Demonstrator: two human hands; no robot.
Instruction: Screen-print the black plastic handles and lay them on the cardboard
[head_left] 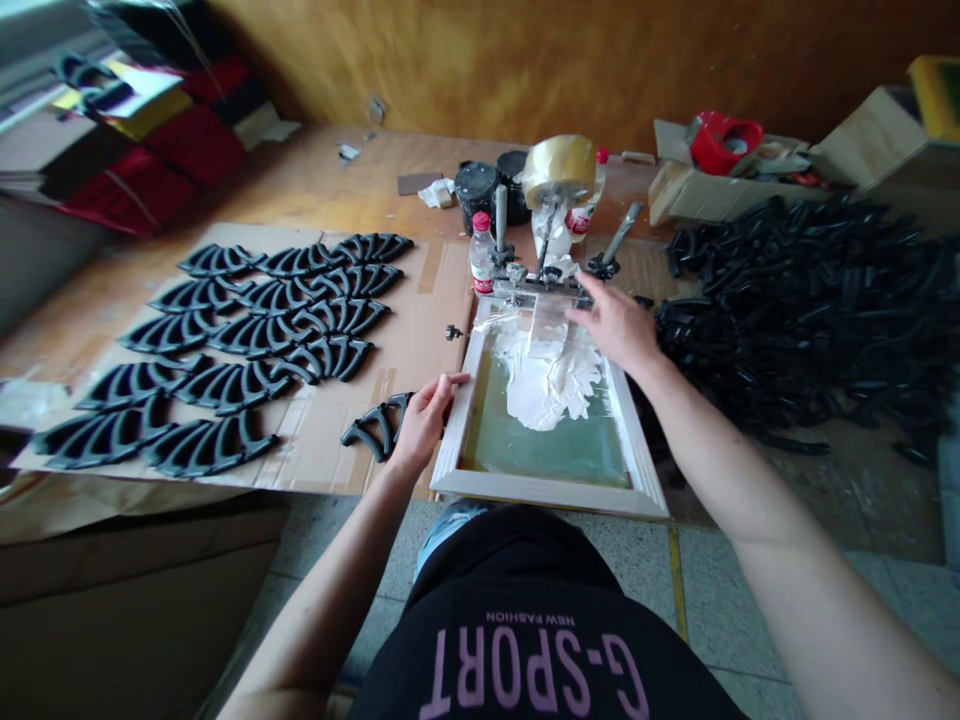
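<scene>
Two hands work at a wooden screen-printing frame (547, 490) on the wooden table (225, 190): left hand (424, 425) gripping its side rail, right hand (615, 325) open, spread above white ink (544, 380), beside rows of black moulded pieces (255, 340).

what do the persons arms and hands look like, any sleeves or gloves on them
Both arms are bare, with no sleeves in view. The left hand and right hand wear no gloves, and no rings or watch show. The black garment below carries pale pink G-SPORT lettering.
</scene>
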